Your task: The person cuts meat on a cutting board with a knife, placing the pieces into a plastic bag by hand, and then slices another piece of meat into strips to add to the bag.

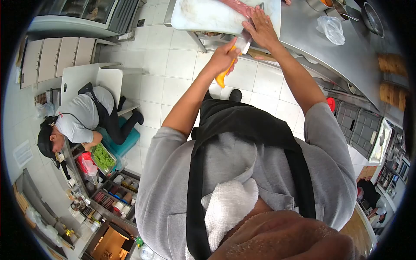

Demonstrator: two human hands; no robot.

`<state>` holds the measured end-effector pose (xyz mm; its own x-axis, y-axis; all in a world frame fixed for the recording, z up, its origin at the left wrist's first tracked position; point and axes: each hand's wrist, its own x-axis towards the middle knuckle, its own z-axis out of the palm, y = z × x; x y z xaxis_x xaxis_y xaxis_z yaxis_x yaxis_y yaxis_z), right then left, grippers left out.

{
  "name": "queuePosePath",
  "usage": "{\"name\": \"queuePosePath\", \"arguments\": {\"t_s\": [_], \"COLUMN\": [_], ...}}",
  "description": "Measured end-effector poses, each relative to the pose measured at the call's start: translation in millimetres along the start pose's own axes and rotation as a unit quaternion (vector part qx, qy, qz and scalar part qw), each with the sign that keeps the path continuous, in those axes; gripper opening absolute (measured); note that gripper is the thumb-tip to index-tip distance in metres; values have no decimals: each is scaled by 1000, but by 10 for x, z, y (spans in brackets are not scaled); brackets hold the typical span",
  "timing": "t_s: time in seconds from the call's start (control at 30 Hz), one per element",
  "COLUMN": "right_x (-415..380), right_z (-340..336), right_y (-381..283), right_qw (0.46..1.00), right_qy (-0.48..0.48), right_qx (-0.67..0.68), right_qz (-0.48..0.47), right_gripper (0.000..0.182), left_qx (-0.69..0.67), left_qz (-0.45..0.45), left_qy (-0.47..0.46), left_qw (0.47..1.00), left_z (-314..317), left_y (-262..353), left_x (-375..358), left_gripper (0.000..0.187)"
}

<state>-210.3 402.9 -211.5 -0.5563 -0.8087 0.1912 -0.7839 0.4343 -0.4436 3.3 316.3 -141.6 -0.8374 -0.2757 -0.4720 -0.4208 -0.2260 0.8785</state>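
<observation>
My left hand (225, 60) is closed round the yellow handle (222, 79) of a knife, its wide metal blade (244, 42) slanting up and right over the near edge of a white cutting board (195, 18). On the board lies a long piece of raw red meat (237, 6). My right hand (261, 30) is laid palm down with fingers stretched forward at the meat's right end, its thumb close to the blade. The fingers partly hide the meat and the far part of the blade.
A steel counter (312, 39) adjoins the board, bearing a plastic bag (331, 30) and metal bowls (372, 19). Grey crates (353, 125) stand at right. At left, a person in a black cap (45, 136) bends over a tray of chopped greens (103, 158).
</observation>
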Motion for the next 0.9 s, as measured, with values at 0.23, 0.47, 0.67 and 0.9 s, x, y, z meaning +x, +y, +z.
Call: {"name": "queuePosePath", "arguments": {"t_s": [0.23, 0.47, 0.67, 0.9], "right_x": [77, 365, 439, 432], "right_z": [-97, -18, 99, 102], "right_y": [68, 333, 272, 252], "right_qw": [997, 995, 996, 993], "right_qy": [-6, 70, 37, 44], "right_qx": [82, 58, -32, -75], "right_qz": [1, -38, -78, -81], "right_gripper": [82, 64, 62, 63], "left_qx": [78, 69, 90, 189], "left_qz": [-53, 57, 27, 121], "left_qy": [-45, 119, 123, 128], "left_qw": [994, 989, 988, 966], "left_z": [-521, -468, -342, -355], "left_y": [-10, 55, 48, 11], "left_x": [-1147, -828, -349, 318], "left_gripper": [55, 53, 55, 57]}}
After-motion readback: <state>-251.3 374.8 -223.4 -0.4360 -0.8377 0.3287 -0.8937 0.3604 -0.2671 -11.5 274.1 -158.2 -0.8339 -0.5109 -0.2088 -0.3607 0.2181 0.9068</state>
